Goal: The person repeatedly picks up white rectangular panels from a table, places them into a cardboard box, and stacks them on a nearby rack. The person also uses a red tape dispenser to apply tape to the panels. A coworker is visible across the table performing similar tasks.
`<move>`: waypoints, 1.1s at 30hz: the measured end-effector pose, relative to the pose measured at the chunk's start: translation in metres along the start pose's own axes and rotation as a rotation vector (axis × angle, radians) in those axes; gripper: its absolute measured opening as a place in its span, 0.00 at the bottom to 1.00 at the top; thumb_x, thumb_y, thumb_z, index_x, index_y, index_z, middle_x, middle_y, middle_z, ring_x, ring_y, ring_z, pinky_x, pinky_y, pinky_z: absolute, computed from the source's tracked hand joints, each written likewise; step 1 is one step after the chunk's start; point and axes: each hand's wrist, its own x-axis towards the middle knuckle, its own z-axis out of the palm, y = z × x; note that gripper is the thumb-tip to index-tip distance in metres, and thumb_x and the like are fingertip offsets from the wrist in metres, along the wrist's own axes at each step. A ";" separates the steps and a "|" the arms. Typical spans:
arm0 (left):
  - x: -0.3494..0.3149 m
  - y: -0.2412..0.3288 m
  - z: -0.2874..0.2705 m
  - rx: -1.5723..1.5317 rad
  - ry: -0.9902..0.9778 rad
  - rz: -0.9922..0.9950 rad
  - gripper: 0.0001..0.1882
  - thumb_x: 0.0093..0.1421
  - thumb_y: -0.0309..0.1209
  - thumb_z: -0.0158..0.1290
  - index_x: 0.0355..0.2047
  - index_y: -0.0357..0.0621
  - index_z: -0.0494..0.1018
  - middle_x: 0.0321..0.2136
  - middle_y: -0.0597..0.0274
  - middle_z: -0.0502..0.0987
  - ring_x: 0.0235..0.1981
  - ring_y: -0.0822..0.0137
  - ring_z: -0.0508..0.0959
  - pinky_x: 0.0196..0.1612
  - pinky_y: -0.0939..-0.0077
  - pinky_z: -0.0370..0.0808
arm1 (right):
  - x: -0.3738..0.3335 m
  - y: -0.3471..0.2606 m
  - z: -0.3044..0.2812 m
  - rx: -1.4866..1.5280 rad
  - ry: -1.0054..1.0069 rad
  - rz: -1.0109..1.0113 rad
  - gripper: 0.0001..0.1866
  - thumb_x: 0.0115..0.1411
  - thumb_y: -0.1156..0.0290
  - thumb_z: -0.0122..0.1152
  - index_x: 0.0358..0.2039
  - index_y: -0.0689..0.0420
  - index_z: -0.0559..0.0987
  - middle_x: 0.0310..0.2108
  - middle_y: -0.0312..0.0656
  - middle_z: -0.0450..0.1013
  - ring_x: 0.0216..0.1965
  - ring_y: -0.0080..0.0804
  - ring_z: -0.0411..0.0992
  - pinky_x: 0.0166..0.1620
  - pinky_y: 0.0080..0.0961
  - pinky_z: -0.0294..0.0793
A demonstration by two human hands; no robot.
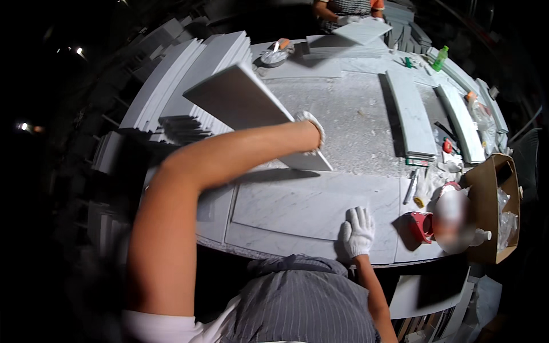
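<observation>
My left hand (310, 130), in a white knit glove, grips the edge of a pale stone slab (240, 97). That slab is tilted up off the table, and its underside lies in shadow. The forearm and the slab hide most of the left fingers. On a white marble-patterned slab (291, 203) near the table's front edge rests my gloved right hand (359, 230), flat and with fingers extended. A red tape dispenser-like object (421, 227) sits to the right of that hand.
Stacked slabs (166, 86) stand at the left. Long narrow slabs (412, 114) lie at the right, near a cardboard box (492, 206) and gloves (426, 186). A bowl (274, 56) and a green bottle (440, 58) are farther back. Across the table, a person handles another slab (363, 31).
</observation>
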 end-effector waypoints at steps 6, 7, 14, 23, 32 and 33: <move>-0.087 -0.093 0.090 -0.136 0.119 -0.093 0.17 0.43 0.29 0.62 0.35 0.37 0.77 0.28 0.44 0.80 0.35 0.46 0.81 0.39 0.56 0.77 | -0.001 -0.009 0.007 0.012 -0.030 -0.055 0.24 0.60 0.61 0.56 0.57 0.53 0.73 0.61 0.47 0.65 0.63 0.49 0.60 0.65 0.47 0.55; -0.119 -0.095 0.099 -0.155 0.348 -0.021 0.13 0.43 0.27 0.60 0.32 0.39 0.78 0.28 0.46 0.80 0.33 0.51 0.82 0.32 0.56 0.78 | 0.001 -0.010 0.007 0.017 -0.039 -0.068 0.24 0.60 0.61 0.55 0.57 0.53 0.73 0.61 0.48 0.65 0.64 0.49 0.60 0.65 0.47 0.55; -0.185 -0.028 0.122 -0.613 0.653 -0.051 0.08 0.57 0.31 0.54 0.38 0.49 0.75 0.27 0.54 0.79 0.29 0.53 0.81 0.34 0.60 0.77 | 0.009 0.014 0.001 0.042 -0.058 -0.043 0.26 0.64 0.61 0.51 0.60 0.60 0.69 0.59 0.52 0.67 0.62 0.51 0.62 0.64 0.44 0.58; -0.139 0.073 0.201 -0.579 1.008 0.073 0.18 0.48 0.20 0.52 0.41 0.44 0.76 0.38 0.54 0.80 0.37 0.53 0.81 0.39 0.62 0.79 | 0.018 0.051 -0.012 0.642 -0.291 0.173 0.33 0.70 0.60 0.38 0.69 0.64 0.47 0.59 0.58 0.67 0.60 0.54 0.66 0.61 0.35 0.64; -0.089 0.128 0.234 -0.411 1.176 -0.068 0.13 0.52 0.29 0.51 0.39 0.49 0.76 0.46 0.68 0.77 0.45 0.62 0.77 0.41 0.69 0.77 | 0.016 0.082 0.002 0.916 -0.427 0.278 0.36 0.73 0.49 0.30 0.72 0.57 0.41 0.67 0.53 0.57 0.63 0.43 0.64 0.63 0.30 0.60; -0.083 0.134 0.236 -0.401 1.210 -0.082 0.13 0.51 0.30 0.51 0.38 0.49 0.76 0.46 0.68 0.77 0.44 0.63 0.77 0.41 0.69 0.77 | 0.017 0.078 -0.001 0.933 -0.450 0.305 0.36 0.73 0.49 0.30 0.72 0.57 0.41 0.67 0.53 0.57 0.64 0.43 0.62 0.63 0.30 0.59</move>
